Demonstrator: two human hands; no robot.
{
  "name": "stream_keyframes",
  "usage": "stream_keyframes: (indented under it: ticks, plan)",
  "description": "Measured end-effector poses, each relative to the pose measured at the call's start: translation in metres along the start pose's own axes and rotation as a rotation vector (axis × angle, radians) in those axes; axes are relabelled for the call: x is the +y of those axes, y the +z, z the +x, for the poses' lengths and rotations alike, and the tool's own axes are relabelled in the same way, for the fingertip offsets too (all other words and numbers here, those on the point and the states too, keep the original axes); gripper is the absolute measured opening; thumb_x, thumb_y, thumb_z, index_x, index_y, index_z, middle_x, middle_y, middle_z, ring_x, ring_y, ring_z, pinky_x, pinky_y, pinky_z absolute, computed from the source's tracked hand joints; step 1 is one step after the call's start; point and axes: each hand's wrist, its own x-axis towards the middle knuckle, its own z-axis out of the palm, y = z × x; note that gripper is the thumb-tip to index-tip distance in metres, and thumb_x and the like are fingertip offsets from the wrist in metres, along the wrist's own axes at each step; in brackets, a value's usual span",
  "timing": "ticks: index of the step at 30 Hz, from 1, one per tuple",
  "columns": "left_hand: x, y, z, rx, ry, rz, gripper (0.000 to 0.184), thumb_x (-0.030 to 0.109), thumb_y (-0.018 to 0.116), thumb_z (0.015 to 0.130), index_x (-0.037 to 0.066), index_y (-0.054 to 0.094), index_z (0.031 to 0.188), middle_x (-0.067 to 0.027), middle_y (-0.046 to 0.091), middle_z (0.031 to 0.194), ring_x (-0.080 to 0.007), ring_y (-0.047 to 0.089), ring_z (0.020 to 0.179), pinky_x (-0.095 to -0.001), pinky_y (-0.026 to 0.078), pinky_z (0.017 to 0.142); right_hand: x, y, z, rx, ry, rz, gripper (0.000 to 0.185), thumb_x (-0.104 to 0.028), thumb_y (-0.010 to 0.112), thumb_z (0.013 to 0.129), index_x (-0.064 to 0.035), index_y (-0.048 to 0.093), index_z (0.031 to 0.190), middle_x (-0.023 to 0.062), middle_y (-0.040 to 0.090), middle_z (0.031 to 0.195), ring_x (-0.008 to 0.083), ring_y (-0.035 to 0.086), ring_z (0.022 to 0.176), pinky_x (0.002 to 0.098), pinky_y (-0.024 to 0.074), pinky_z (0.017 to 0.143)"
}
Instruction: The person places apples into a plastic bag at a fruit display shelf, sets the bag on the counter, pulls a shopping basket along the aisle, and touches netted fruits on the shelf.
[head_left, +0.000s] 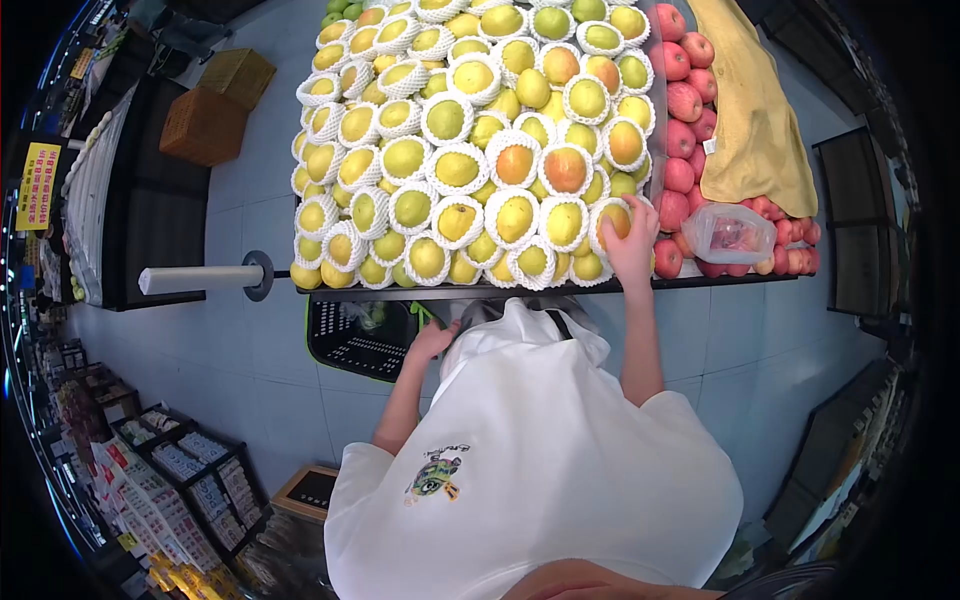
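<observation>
My right hand (634, 240) reaches over the front right corner of the pear display, its fingers closed round a yellow-orange pear (613, 222) in a white foam net. Many yellow and green pears (515, 217), most in foam nets, lie in rows to the left of and behind it. Low at the left, below the display's front edge, my left hand (432, 340) is closed on the green handle (422, 312) of a black shopping basket (360, 338). Something in a clear bag lies inside the basket.
Right of a clear divider lie red apples (684, 102), a yellow cloth (755, 110) and a clear plastic container (733, 234). A white roll (200, 279) on a stand juts out at the left. Brown boxes (203, 126) stand on the floor behind it.
</observation>
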Motion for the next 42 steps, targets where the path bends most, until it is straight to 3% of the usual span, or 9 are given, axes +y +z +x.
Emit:
stream_keyframes:
  ticks: [1,6,10,13,15,21,31,37,42]
  plan:
    - [0.005,-0.017,-0.007,-0.251,-0.023,-0.017,0.084,0.064,0.05,0.095,-0.006,0.052,0.142,-0.0305,0.052,0.146,-0.0404,0.054,0.134,-0.0469,0.044,0.111,-0.004,-0.005,-0.004,0.01,0.015,-0.017,0.055,-0.02,0.077,0.084,-0.0064,0.056,0.134,0.0179,0.051,0.125,0.0379,0.048,0.122,0.0492,0.0389,0.108]
    - [0.014,-0.041,-0.032,0.074,0.437,0.735,0.055,0.044,0.05,0.103,0.0,0.056,0.136,-0.0243,0.068,0.125,-0.0371,0.066,0.118,-0.0508,0.051,0.101,-0.02,-0.017,-0.01,-0.053,0.007,0.087,0.065,-0.023,0.081,0.084,-0.0019,0.053,0.138,0.0199,0.055,0.13,0.0379,0.054,0.123,0.0457,0.0441,0.106]
    - [0.101,-0.118,-0.112,-0.106,0.723,0.003,0.043,0.019,0.067,0.097,0.0,0.056,0.135,-0.0177,0.07,0.116,-0.0347,0.068,0.105,-0.0495,0.054,0.092,-0.022,-0.021,-0.011,-0.068,-0.007,0.149,0.072,-0.025,0.083,0.084,0.0004,0.05,0.143,0.0212,0.06,0.132,0.0359,0.061,0.121,0.0424,0.0488,0.104]
    - [0.134,-0.131,-0.11,0.189,0.936,-0.112,0.056,0.009,0.078,0.085,0.003,0.056,0.136,-0.0173,0.066,0.121,-0.0366,0.063,0.11,-0.0473,0.051,0.098,-0.019,-0.019,-0.013,-0.113,0.007,0.141,0.078,-0.025,0.085,0.081,0.0,0.048,0.145,0.0219,0.06,0.132,0.0355,0.061,0.121,0.0422,0.0497,0.103]
    - [0.155,-0.135,-0.097,0.708,1.054,0.194,0.07,0.009,0.082,0.077,0.009,0.054,0.141,-0.0172,0.055,0.137,-0.0383,0.053,0.124,-0.0472,0.045,0.105,-0.018,-0.02,-0.011,-0.153,0.021,0.112,0.082,-0.024,0.087,0.08,-0.0005,0.046,0.147,0.022,0.06,0.132,0.0351,0.062,0.12,0.042,0.0502,0.103]
    - [0.165,-0.12,-0.068,0.78,0.926,0.454,0.087,0.002,0.078,0.066,0.021,0.052,0.146,-0.0148,0.043,0.15,-0.0386,0.045,0.131,-0.0506,0.041,0.107,-0.022,-0.029,-0.003,-0.199,0.199,0.384,0.096,-0.025,0.09,0.074,-0.0033,0.039,0.153,0.0238,0.058,0.134,0.0371,0.057,0.127,0.0444,0.0476,0.107]
    - [0.156,-0.123,-0.064,0.759,0.99,0.358,0.088,0.001,0.074,0.064,0.021,0.053,0.147,-0.009,0.045,0.153,-0.0343,0.048,0.129,-0.0467,0.041,0.105,-0.008,-0.015,-0.008,-0.268,0.087,0.225,0.082,-0.024,0.082,0.084,-0.0028,0.041,0.151,0.0259,0.053,0.139,0.0403,0.053,0.13,0.0471,0.0431,0.11]
    - [0.152,-0.115,-0.054,0.825,0.99,0.297,0.09,0.002,0.077,0.062,0.02,0.052,0.147,-0.0079,0.049,0.151,-0.0336,0.049,0.131,-0.0468,0.039,0.107,-0.064,-0.01,0.002,-0.006,-0.004,-0.144,0.065,-0.019,0.076,0.087,-0.0049,0.049,0.144,0.0246,0.048,0.142,0.0422,0.049,0.13,0.0479,0.0394,0.112]
    - [0.151,-0.11,-0.044,0.905,1.025,0.244,0.09,0.003,0.077,0.062,0.014,0.049,0.147,-0.0075,0.052,0.147,-0.0326,0.051,0.127,-0.046,0.04,0.106,-0.128,0.012,-0.001,-0.12,-0.216,0.379,0.044,-0.007,0.072,0.086,-0.0058,0.059,0.129,0.0173,0.053,0.129,0.0375,0.052,0.124,0.0441,0.0432,0.106]
